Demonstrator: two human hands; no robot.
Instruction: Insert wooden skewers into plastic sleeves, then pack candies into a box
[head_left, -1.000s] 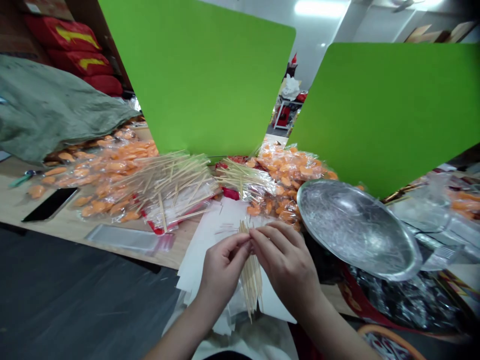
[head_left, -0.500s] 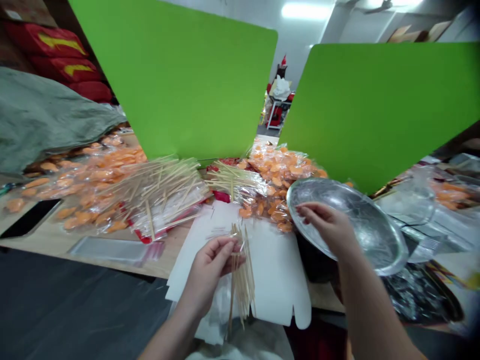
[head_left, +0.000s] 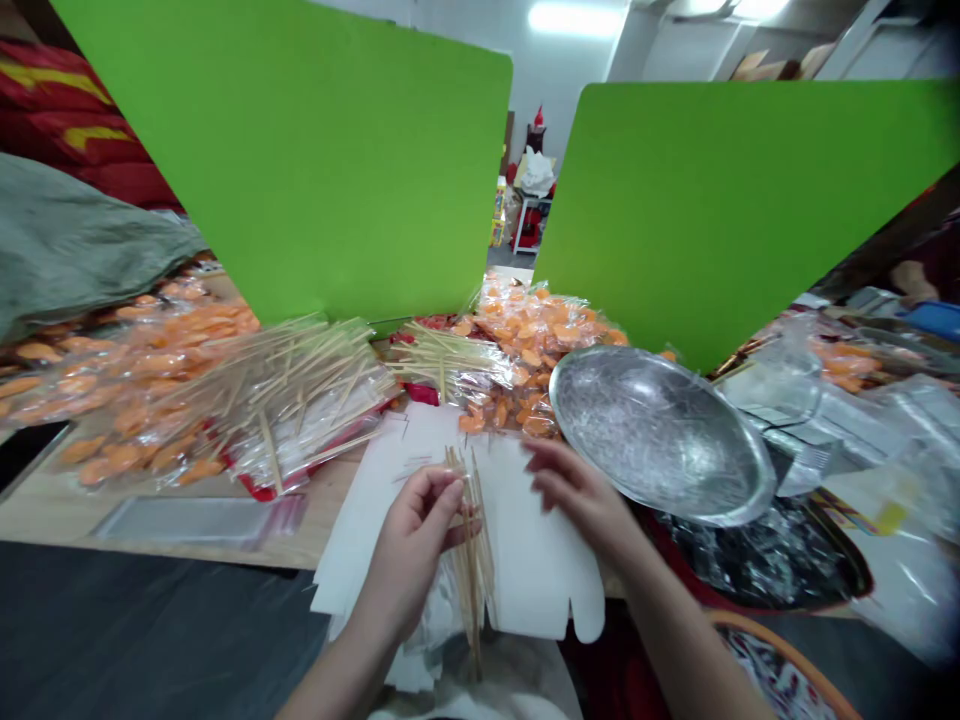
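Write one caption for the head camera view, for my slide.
Left hand pinching thin sticks over a white sheet, open right hand near the metal bowl.

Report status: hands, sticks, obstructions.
Left hand pinching at thin sticks. Right hand apart from them, grip blurred. Sticks bunched over white card. Metal bowl rightward, not blocking.

R fingers [head_left: 553,458] blurred, phone [head_left: 28,452] cut @ L edge.

From the right hand [head_left: 576,497], white card [head_left: 531,565] leaves room toward seven o'clock; the metal bowl [head_left: 675,415] blocks two, bagged orange pieces [head_left: 531,352] eleven, the left hand [head_left: 420,515] with sticks [head_left: 471,575] nine.
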